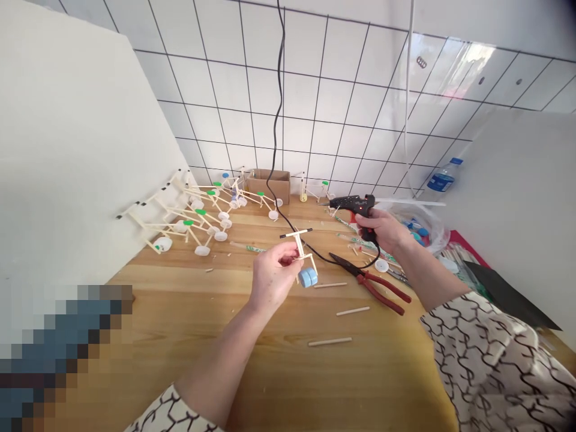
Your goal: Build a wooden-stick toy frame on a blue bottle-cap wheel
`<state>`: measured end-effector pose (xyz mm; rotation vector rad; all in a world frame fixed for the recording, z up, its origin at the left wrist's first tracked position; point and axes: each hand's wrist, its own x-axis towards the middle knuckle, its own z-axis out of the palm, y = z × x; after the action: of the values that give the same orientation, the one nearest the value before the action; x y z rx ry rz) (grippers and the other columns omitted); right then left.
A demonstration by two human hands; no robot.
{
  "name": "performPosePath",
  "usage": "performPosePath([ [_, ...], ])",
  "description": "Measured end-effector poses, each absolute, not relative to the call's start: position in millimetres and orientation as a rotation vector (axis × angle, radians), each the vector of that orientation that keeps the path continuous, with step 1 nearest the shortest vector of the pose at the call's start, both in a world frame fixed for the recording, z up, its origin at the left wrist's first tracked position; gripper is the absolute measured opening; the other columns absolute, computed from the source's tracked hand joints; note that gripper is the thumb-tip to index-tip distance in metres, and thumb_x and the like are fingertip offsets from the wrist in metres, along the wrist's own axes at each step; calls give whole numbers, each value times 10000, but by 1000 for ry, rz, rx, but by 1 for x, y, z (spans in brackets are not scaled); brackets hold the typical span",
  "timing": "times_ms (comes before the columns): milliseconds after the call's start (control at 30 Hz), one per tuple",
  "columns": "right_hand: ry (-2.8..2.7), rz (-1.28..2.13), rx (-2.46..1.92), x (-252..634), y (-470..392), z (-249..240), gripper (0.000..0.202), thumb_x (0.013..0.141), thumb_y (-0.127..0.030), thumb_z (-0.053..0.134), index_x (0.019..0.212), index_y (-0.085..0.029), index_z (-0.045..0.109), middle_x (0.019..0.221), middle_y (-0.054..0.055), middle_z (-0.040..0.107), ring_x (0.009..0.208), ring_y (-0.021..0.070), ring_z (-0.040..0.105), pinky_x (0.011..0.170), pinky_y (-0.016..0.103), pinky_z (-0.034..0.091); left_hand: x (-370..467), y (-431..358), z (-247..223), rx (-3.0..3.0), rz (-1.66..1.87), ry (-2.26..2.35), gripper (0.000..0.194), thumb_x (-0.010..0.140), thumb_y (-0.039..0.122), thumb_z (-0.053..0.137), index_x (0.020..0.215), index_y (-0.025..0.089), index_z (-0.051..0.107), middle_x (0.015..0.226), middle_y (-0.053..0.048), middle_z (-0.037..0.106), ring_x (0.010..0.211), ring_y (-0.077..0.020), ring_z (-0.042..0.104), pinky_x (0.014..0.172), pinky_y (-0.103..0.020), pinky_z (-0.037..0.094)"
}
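Note:
Between the fingers of my left hand [274, 276] is a small stick frame [300, 245], built of pale wooden sticks. A crossbar with black tips tops it, and a blue bottle-cap wheel [308, 277] sits at its lower end. My right hand [382, 231] grips a black glue gun [353, 204] by its handle, the nozzle pointing left. The gun is held above the table, apart from the stick frame. Below it lie red-handled pliers [371, 282] with their jaws toward the left. Loose wooden sticks [330, 342] rest on the table in front of them.
Several finished stick models [198, 219] with white cap wheels stand at the left. A cardboard box [270, 185] is against the tiled wall. A black cord [279, 108] hangs down to the table. At the right are a bag of caps [418, 228] and a water bottle [444, 175].

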<state>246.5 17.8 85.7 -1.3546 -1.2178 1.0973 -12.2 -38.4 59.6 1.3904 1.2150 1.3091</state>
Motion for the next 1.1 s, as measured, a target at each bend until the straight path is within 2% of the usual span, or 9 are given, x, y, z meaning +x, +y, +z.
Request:
performPosePath([
  [100,-1238,1068,-1444,240,42,79,262,675,-374,717,712,-199,525,545,-45,480,452,88,448,433,231,365,-13,-37,58,1419,1300,1235,218,623,124,651,828,163,714,740,-46,733,630,-164,671,613,-264,547],
  [200,-1284,963,-1592,229,63,69,241,702,-341,694,665,-192,507,518,-35,475,455,93,443,423,229,362,-15,-36,57,1438,1302,1251,229,623,114,645,836,165,715,759,-46,735,669,-173,683,646,-273,552],
  [400,-1392,879,-1742,199,95,53,139,766,-268,641,756,-144,580,537,-9,531,466,89,451,430,220,362,-15,-35,56,1457,1278,1248,222,638,109,626,835,161,714,755,-46,735,632,-166,669,597,-262,537],
  [500,-1468,801,-1835,183,107,52,174,812,-276,608,849,-106,620,646,21,602,560,104,528,508,222,413,-14,-34,56,1443,1269,1255,230,636,104,623,840,162,713,748,-42,733,629,-163,666,596,-258,536],
  [567,-1511,761,-1914,175,115,52,225,845,-284,591,943,-86,628,814,54,649,699,142,596,621,252,476,-13,-35,57,1432,1275,1263,213,632,104,625,816,167,711,731,-33,729,627,-164,665,598,-258,539],
  [700,-1576,698,-2075,169,128,51,333,898,-330,546,1174,-145,548,1165,86,578,989,206,595,828,405,516,-14,-36,60,1443,1268,1282,190,637,104,623,791,176,708,729,-26,726,633,-160,661,613,-259,541],
  [1100,-1660,485,-2292,177,135,33,334,900,-326,544,1185,-152,541,1183,93,569,1003,202,589,839,406,512,-12,-37,56,1468,1245,1279,194,654,121,618,815,174,711,732,-27,722,629,-154,649,606,-247,533],
])
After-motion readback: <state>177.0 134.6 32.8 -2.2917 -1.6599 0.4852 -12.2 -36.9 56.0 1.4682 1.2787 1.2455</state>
